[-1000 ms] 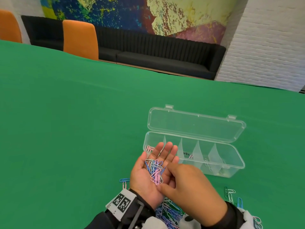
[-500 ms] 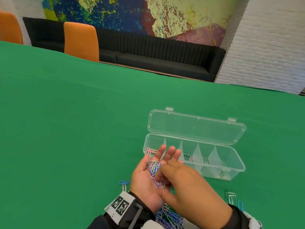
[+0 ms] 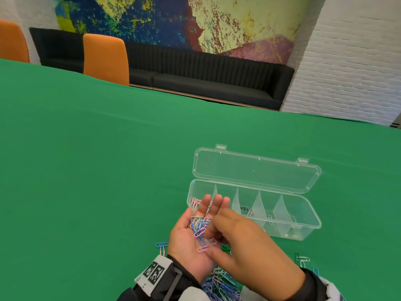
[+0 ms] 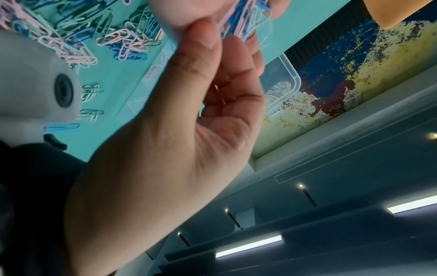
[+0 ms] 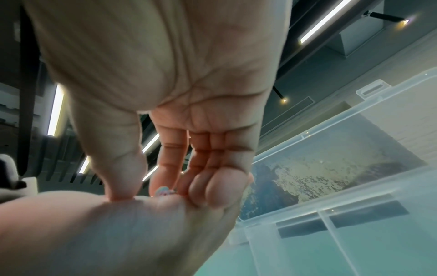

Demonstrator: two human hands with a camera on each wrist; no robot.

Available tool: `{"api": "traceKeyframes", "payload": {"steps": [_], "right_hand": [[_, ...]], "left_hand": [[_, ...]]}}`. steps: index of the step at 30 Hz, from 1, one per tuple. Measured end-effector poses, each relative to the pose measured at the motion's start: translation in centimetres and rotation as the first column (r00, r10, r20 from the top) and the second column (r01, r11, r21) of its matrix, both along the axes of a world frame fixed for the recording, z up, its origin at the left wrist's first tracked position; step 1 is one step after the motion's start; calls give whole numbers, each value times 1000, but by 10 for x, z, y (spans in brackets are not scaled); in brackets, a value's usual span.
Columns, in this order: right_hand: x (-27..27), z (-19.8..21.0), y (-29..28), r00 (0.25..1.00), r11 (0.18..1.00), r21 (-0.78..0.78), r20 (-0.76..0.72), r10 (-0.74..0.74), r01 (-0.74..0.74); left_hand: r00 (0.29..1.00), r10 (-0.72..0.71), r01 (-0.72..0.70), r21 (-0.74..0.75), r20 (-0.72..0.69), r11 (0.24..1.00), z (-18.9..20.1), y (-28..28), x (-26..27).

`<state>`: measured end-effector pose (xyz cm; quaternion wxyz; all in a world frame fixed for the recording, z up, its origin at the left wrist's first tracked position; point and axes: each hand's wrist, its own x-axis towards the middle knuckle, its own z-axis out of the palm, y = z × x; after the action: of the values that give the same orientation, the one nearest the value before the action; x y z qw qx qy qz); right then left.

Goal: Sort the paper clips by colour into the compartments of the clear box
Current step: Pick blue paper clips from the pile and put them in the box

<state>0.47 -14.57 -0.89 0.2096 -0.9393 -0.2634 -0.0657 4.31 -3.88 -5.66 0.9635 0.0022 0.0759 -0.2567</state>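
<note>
Picking one clip out of a loose palmful, just in front of the clear box.

I had my left hand [image 3: 191,237] flat and palm up before the clear box [image 3: 308,220], fingers straight, a tangle of paper clips [image 3: 200,230] lying on it; my right hand [image 3: 240,242] curled its fingers into that tangle, though I could not tell whether a clip was pinched. I judged linked clips might lift together and drop into the wrong compartment, or slide off the palm onto the counter [image 3: 86,170]. The head view showed pink clips [image 3: 195,202] in the box's leftmost compartment; only the left wrist view showed the unsorted heap [image 4: 78,33] on the counter beneath my hands.
</note>
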Motion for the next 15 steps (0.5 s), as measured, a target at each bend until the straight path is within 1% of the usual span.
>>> {"api": "traceKeyframes", "payload": {"steps": [4, 6, 7, 11, 13, 15], "right_hand": [[0, -1, -1, 999, 999, -1, 10, 35, -35], [1, -2, -2, 1000, 1000, 19, 3, 13, -13], [2, -1, -3, 1000, 999, 41, -1, -16, 16], [3, 2, -9, 979, 975, 126, 63, -193, 184], [1, 4, -8, 977, 971, 120, 11, -211, 208], [-2, 3, -3, 981, 980, 55, -62, -187, 190]], "left_hand": [[1000, -13, 13, -8, 9, 1000, -1, 0, -1], [1000, -11, 11, -13, 21, 1000, 2, -1, -2], [1000, 1, 0, -19, 25, 1000, 4, -1, -3], [999, 46, -45, -51, 25, 998, 9, -4, -5], [999, 42, -40, -49, 33, 998, 8, -4, -6], [999, 26, -25, -24, 38, 999, 7, -3, -6]]}}
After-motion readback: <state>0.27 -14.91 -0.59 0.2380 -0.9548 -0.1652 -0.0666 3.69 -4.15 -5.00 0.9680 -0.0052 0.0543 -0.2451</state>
